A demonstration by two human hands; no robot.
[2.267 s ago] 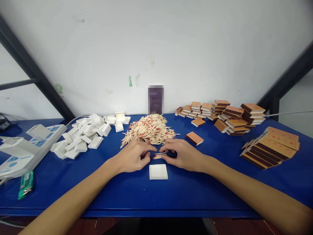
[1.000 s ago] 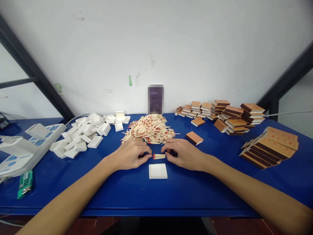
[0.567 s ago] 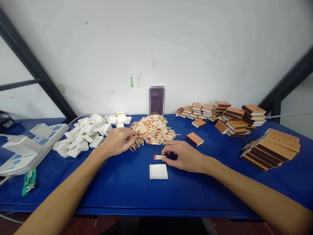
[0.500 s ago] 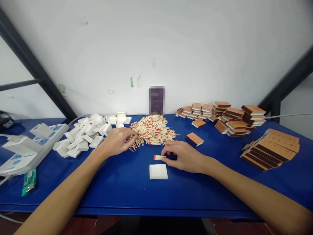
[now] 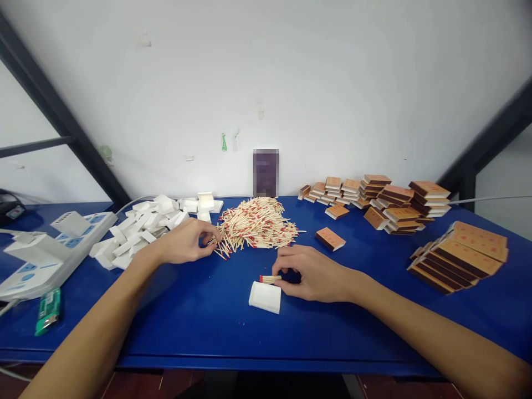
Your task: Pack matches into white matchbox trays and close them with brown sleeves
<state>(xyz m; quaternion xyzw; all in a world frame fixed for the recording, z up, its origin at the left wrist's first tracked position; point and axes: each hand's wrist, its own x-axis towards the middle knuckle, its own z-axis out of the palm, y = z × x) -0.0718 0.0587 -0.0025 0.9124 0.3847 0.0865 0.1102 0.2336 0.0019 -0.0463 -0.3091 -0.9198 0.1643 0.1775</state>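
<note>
My right hand [image 5: 310, 274] pinches a small bundle of red-tipped matches [image 5: 268, 279] between thumb and fingers, heads pointing left. Just below the bundle, a white matchbox tray [image 5: 265, 297] lies on the blue table [image 5: 199, 321], slightly turned and close to my right fingertips. At the left edge of a large heap of loose matches [image 5: 261, 221], my left hand [image 5: 187, 242] has its thumb and fingertips closed around a few match ends. How many matches it grips cannot be made out.
White matchbox trays [image 5: 145, 221] are piled at the left, beside a power strip [image 5: 62, 249] and a green packet [image 5: 49, 311]. Orange matchbox sleeves [image 5: 399, 213] stand in stacks at the right, with a larger block [image 5: 461, 255] nearer. A single matchbox [image 5: 331, 239] lies behind my right hand.
My left hand has shifted left along the heap's edge. My right hand has come slightly nearer with the matches, and the white tray has turned and moved a little toward me.
</note>
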